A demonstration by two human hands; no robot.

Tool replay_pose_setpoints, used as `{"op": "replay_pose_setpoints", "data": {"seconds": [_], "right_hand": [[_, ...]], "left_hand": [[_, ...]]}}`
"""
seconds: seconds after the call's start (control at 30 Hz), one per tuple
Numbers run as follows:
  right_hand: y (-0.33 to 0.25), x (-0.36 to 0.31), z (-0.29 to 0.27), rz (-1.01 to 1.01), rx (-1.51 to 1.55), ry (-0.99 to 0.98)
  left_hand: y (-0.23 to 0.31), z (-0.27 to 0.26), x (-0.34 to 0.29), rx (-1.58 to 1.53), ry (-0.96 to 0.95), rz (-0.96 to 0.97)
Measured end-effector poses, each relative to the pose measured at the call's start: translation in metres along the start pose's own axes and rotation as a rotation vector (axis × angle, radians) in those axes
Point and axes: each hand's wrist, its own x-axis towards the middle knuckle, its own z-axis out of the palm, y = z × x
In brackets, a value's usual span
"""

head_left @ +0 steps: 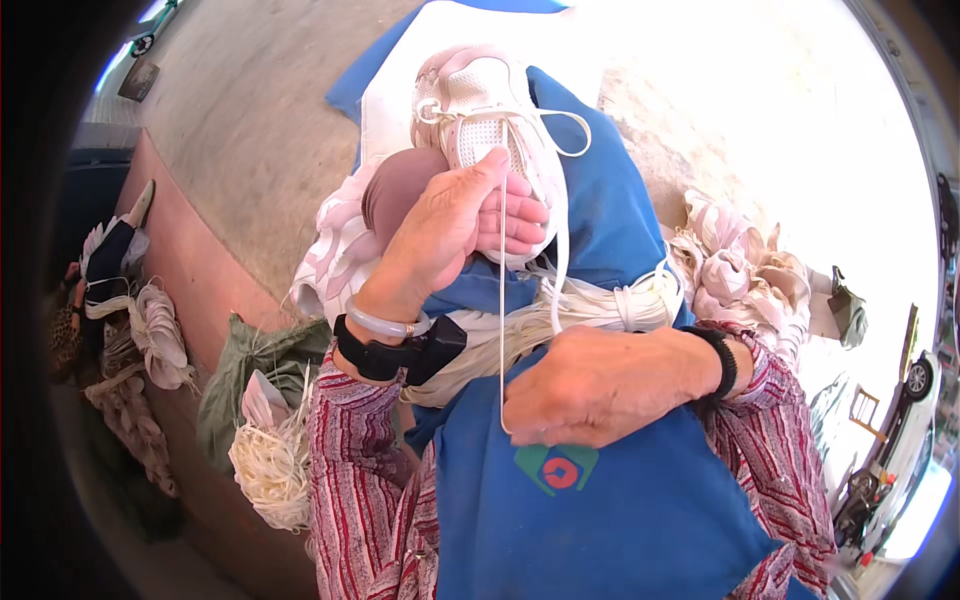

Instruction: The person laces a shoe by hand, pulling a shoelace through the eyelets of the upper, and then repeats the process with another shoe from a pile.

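A white and pale pink sneaker upper [480, 85] lies ahead of me over my lap, with white lacing across its front. My left hand [470, 210] is beside it, palm showing and fingers half curled but apart, its thumb tip against a white shoelace [503, 310]. The lace runs straight from the shoe, past the left fingers, down to my right hand [610, 385]. That hand is closed on the lace's lower end. A second lace length loops out at the shoe's right side. Below the shoe, a thick bundle of white laces [630, 303] crosses my lap.
More pink-white uppers [335, 235] are piled left of the shoe, beside a rounded mauve piece [400, 195]. Another heap of uppers [740, 265] sits at right. A tangle of cream laces [270, 465] and a green sack [235, 400] are at lower left. Blue cloth [600, 520] covers my lap.
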Motion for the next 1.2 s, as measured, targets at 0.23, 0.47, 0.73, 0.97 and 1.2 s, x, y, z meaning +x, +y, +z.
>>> {"op": "replay_pose_setpoints", "data": {"seconds": [0.23, 0.47, 0.73, 0.97, 1.2], "right_hand": [[-0.042, -0.007, -0.023, -0.086, 0.391, -0.454], [-0.089, -0.004, -0.035, -0.425, 0.338, -0.504], [-0.070, -0.033, -0.067, 0.247, -0.215, 0.109], [0.020, -0.011, -0.059, 0.669, -0.144, 0.668], [0.051, 0.019, -0.040, 0.634, 0.842, 0.667]], "left_hand": [[-0.001, 0.002, 0.003, -0.190, -0.058, 0.038], [0.008, 0.015, 0.022, -0.381, -0.077, 0.082], [-0.009, 0.024, -0.003, -0.124, 0.022, 0.187], [-0.012, 0.059, -0.061, 0.429, -0.226, 0.193], [-0.050, 0.077, -0.053, 0.886, -0.446, 0.336]]}}
